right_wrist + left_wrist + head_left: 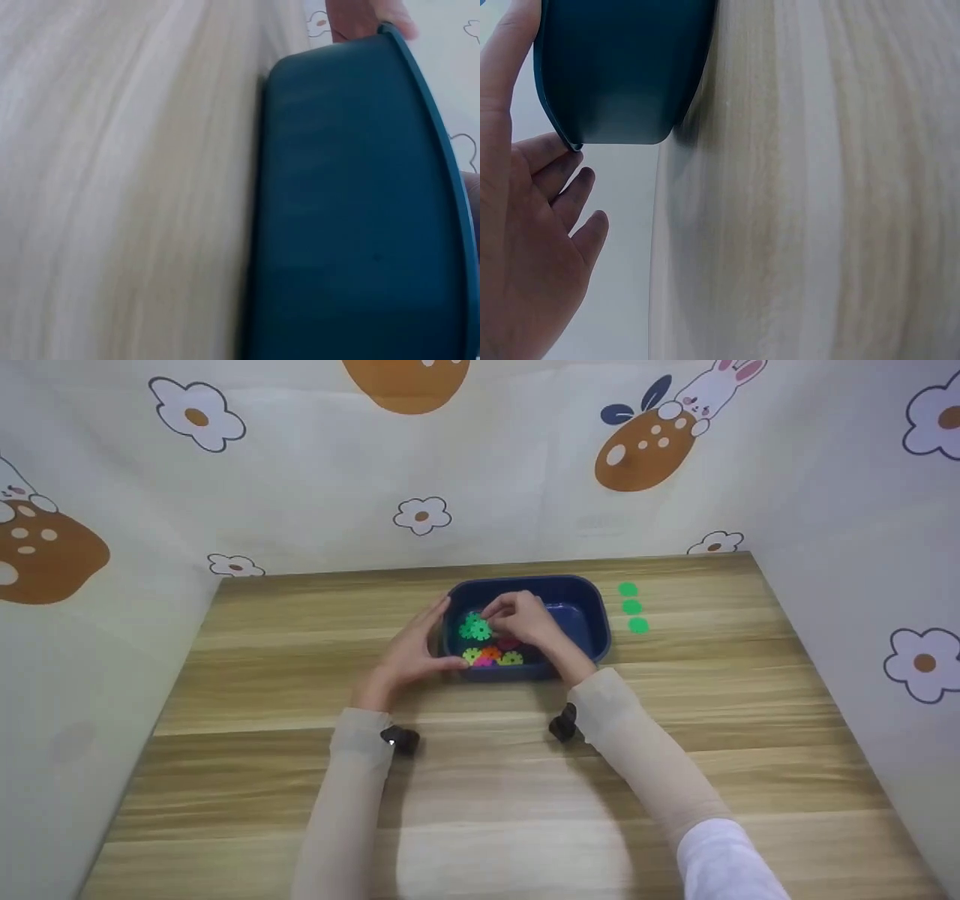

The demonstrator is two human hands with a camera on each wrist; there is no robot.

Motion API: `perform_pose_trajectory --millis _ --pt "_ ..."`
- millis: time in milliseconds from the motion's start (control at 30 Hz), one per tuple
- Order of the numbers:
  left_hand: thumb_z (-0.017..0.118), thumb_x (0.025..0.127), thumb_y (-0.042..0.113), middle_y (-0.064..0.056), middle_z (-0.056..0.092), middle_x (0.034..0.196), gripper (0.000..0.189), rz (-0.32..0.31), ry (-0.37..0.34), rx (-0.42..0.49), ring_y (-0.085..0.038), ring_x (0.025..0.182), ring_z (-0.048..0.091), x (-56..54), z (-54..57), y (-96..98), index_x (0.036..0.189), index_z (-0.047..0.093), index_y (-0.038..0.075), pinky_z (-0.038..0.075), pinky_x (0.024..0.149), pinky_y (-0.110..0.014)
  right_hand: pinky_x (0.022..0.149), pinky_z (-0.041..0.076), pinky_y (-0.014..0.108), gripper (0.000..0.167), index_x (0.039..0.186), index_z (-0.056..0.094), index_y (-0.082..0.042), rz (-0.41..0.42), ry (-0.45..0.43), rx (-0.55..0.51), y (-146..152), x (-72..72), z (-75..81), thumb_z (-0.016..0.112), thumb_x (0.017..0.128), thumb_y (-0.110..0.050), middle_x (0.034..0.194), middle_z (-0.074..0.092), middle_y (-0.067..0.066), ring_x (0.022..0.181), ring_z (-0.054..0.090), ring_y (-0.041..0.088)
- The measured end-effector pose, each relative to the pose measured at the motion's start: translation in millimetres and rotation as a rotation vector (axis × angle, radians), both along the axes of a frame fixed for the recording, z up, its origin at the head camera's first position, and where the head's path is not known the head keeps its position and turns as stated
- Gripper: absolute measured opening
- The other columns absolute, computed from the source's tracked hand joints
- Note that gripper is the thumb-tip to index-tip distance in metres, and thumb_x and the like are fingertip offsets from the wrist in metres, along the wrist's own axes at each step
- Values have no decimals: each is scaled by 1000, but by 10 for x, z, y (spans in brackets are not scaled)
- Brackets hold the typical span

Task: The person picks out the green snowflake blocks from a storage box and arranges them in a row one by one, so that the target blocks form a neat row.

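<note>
A dark blue plastic tub (574, 619) sits on the table, with several toothed snowflake discs in its left half. Green discs (474, 627) lie by the left wall; yellow, orange and pink discs (491, 653) lie near the front wall. My left hand (415, 647) holds the tub's left end, thumb over the front rim and fingers against the side; in the left wrist view its fingertips (571, 169) touch around the rim. Inside the tub is my right hand (523, 619), fingers bent, tips at the green discs. Whether it pinches one is hidden.
Three green discs (632, 607) lie in a column on the table, right of the tub. Behind the wooden table (480, 780) hangs a patterned cloth (495, 457). Each wrist carries a small black camera (405, 740).
</note>
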State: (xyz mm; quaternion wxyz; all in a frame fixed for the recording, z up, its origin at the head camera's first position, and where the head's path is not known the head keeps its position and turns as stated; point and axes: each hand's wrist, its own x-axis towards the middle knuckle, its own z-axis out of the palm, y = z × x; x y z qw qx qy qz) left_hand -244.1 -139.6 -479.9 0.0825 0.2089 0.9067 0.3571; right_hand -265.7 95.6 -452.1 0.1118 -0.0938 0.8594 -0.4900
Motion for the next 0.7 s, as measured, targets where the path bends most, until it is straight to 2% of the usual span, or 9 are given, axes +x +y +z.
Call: perform_pose_trajectory --millis 167,400,500,700 --pt "80 78 52 -3 15 169 107 9 5 3 -29 156 17 -7 0 1 161 18 24 19 125 -57 76 59 27 17 105 74 -2 -27 -16 -41 97 8 72 65 91 -5 104 75 16 85 69 17" --pt "81 78 51 -3 13 170 108 18 -3 6 -28 156 15 -1 12 16 161 18 23 18 126 -55 87 61 38 17 107 72 1 -60 -60 -148 258 25 172 65 93 -5 104 73 18 95 72 29" --pt "81 77 54 -3 13 170 109 24 -14 4 -28 156 14 5 20 21 161 18 24 18 126 -55 88 61 38 18 109 71 2 -68 -69 -178 336 40 231 64 94 -4 105 72 19 94 72 26" --pt "80 75 57 -2 12 170 111 31 -20 4 -27 157 14 17 13 25 161 17 26 18 126 -55 89 60 37 20 112 68 6 -82 -70 -222 500 60 318 63 95 -2 100 70 12 84 69 10"
